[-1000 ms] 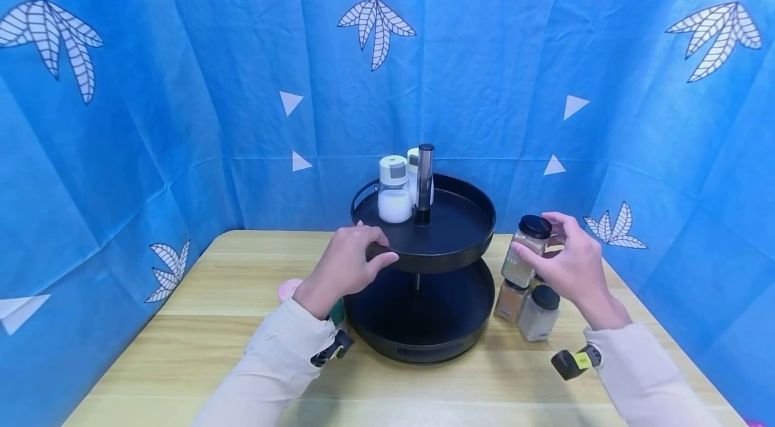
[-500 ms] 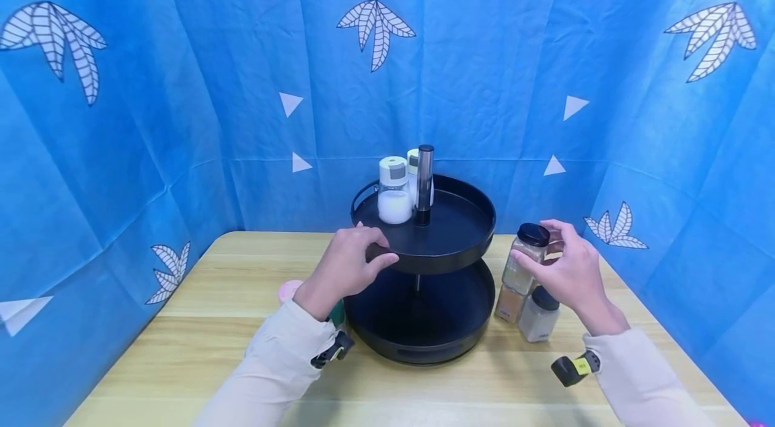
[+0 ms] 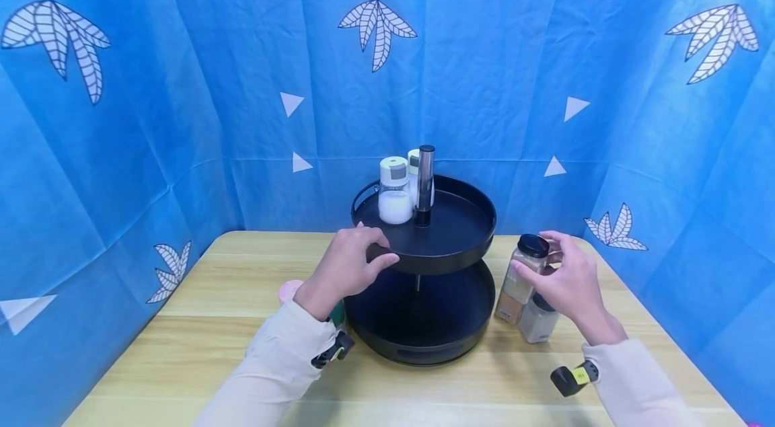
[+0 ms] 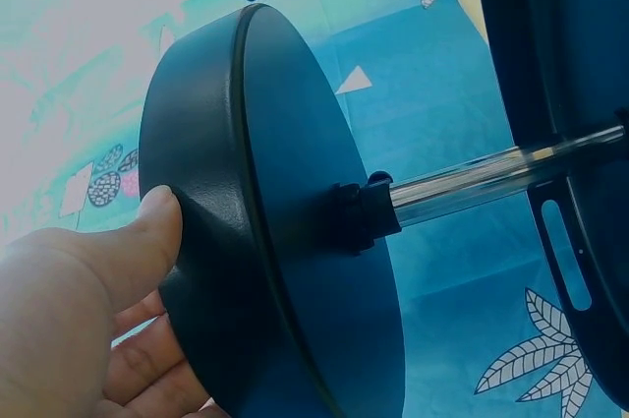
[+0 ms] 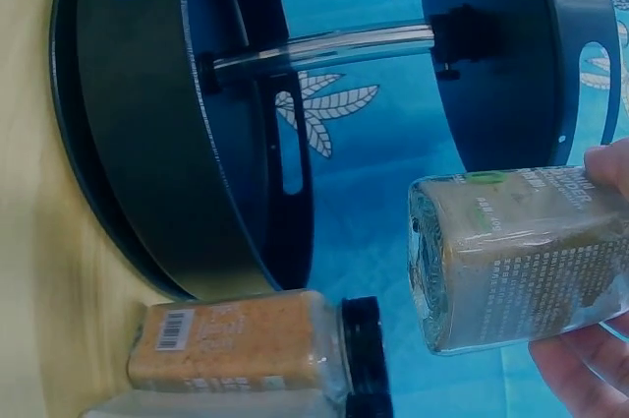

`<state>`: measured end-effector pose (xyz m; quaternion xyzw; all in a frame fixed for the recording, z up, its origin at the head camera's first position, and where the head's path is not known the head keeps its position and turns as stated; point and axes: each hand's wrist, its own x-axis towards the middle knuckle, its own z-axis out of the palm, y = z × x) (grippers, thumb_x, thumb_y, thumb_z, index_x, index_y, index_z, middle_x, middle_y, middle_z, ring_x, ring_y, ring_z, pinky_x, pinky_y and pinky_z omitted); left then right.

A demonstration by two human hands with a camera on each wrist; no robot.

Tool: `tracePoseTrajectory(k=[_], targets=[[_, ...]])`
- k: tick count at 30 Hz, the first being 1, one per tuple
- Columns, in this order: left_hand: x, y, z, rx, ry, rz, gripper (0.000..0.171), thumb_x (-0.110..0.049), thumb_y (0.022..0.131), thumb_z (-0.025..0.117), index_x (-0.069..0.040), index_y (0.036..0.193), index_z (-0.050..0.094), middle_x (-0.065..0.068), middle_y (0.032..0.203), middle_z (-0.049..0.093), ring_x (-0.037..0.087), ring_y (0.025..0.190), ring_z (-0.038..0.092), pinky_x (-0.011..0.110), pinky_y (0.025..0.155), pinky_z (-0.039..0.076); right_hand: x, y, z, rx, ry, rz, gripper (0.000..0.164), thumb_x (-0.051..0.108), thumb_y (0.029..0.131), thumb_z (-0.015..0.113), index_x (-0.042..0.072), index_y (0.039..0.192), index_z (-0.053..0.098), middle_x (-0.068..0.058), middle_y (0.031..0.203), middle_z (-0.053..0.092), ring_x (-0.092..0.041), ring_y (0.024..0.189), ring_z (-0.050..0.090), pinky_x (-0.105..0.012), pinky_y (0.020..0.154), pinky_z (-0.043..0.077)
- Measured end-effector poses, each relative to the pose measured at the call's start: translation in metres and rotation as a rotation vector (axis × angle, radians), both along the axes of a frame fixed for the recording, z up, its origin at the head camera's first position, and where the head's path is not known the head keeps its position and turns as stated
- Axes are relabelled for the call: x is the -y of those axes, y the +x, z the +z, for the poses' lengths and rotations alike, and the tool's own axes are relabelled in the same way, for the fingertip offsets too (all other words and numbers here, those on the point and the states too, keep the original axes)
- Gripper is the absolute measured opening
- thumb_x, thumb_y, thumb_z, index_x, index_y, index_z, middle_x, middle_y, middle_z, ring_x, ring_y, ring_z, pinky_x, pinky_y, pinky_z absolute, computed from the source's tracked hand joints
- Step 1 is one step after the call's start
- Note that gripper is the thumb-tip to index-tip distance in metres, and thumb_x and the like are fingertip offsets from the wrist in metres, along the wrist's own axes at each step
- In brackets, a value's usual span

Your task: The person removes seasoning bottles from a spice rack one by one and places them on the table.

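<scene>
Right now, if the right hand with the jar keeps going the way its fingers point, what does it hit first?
Probably the rim of the upper tray. The right hand holds the spice jar with fingers pointing left toward the rack; nothing shows between them, though depth is uncertain.

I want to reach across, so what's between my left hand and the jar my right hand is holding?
In the head view, the black two-tier tray lies between: the left hand grips its upper rim, and the jar is beyond its right side.

Nothing legible: spice jar (image 5: 521,256) label print too blurry, barcode on orange jar (image 5: 236,344) below it, digits unreadable.
</scene>
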<state>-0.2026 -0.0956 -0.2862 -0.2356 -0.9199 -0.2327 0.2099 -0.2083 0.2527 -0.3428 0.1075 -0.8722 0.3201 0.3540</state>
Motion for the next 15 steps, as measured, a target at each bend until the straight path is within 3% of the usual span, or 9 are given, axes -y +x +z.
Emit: tracePoseTrajectory(k=[15], targets=[[0.000, -0.001, 0.000, 0.006, 0.008, -0.006, 0.022, -0.026, 0.085, 0.076, -0.008, 0.096, 0.072, 0.005, 0.095, 0.071, 0.025, 0.099, 0.066, 0.038, 0.106, 0.039, 0.000, 0.001, -0.016, 0.019, 0.010, -0.012, 0.065, 0.024, 0.070, 0.087, -0.001, 0.121, 0.055, -0.015, 0.092, 0.066, -0.026, 0.074, 0.065, -0.033, 0.062, 0.048]])
